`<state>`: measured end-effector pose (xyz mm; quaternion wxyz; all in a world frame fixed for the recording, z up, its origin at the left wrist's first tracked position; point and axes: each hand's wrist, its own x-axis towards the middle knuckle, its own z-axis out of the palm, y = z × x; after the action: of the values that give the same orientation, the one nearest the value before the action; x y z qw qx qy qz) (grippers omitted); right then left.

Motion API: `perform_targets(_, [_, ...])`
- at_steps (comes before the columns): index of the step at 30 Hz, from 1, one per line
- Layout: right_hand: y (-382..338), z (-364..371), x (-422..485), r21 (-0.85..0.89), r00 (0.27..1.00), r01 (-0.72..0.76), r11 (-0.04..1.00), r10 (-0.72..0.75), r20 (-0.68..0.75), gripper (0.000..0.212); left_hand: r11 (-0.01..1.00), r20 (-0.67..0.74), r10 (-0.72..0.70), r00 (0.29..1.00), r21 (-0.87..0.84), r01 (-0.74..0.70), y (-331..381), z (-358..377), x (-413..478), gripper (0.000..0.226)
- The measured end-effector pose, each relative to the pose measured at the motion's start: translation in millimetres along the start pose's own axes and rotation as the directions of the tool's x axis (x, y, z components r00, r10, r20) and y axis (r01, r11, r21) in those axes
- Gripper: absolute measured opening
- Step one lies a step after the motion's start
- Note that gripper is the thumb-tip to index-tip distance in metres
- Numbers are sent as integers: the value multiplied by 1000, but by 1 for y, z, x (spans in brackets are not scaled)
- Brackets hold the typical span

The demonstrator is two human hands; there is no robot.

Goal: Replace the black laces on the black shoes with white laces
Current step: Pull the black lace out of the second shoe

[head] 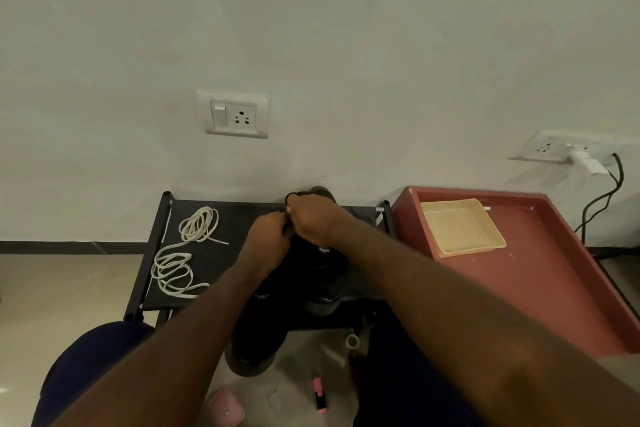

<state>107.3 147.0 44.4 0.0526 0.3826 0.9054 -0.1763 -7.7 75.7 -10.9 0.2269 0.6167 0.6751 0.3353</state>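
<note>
- Both hands met over a black shoe (325, 267) on a black rack (235, 218) by the wall. The left hand (272, 236) & right hand (313, 218) had fingers curled, each apparently pinching the black lace (287, 199). A small loop of it showed above the right knuckles.
- The second shoe (256, 350) sat nearer the person, at the rack's front edge, partly behind the left forearm.
- The white laces (199, 222) lay untouched in two loose coils on the rack's left side, well apart from the hands, w/ one stiff tip sticking out.
- Handling, as judged: the lace was light, soft & limp, so best pinched close to an eyelet or at the hard tip, then drawn out a crossing at a time. The shoe was light enough to shift, so one hand probably had to steady it.
- Looks: matte black shoe & thin black cord, hard to tell apart in dim light. The eyelets couldn't be made out.
- Just right of the rack, a red tray (554, 270) held a yellow tray (460, 229).
</note>
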Motion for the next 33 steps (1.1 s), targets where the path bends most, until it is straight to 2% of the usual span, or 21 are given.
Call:
perform_targets(1, [-1, -4, 2, -60, 998, 31, 998, -28, 52, 7, 1000, 0, -6, 1000, -6, 6, -3, 1, 1, 15])
perform_targets(4, [-8, -9, 7, -279, 981, 134, 951, -88, 172, 25, 999, -4, -36, 999, 2, 36, -11, 3, 2, 20])
perform_targets(7, [-13, -5, 13, -518, 972, 209, 829, -119, 202, 25, 993, -6, -109, 994, -37, 109, -17, 7, 2, 20])
perform_targets(11, [-17, 5, 19, -662, 974, 200, 722, -71, 216, 21, 986, 49, -153, 987, -60, 156, -21, 8, 1, 18])
perform_targets(17, [-18, -3, 15, -704, 982, 168, 690, -56, 179, 20, 973, 169, -228, 959, 2, 231, -16, 10, -5, 5])
perform_targets(22, [-14, -13, 16, -656, 993, 46, 753, 36, 112, 20, 972, 165, -236, 958, 49, 231, -17, 14, -20, 39])
perform_targets(25, [-13, -24, 13, -651, 993, 20, 759, 62, 102, 22, 972, 147, -230, 962, 90, 219, -18, 17, -27, 47])
perform_targets(30, [-15, -62, 8, -634, 991, -131, 762, 110, -71, 20, 967, 109, -228, 968, 142, 211, -16, 19, -32, 41])
perform_targets(33, [-8, -86, 0, -572, 958, -287, 768, 225, -178, 21, 966, 82, -234, 969, 136, 222, -19, 18, -31, 38])
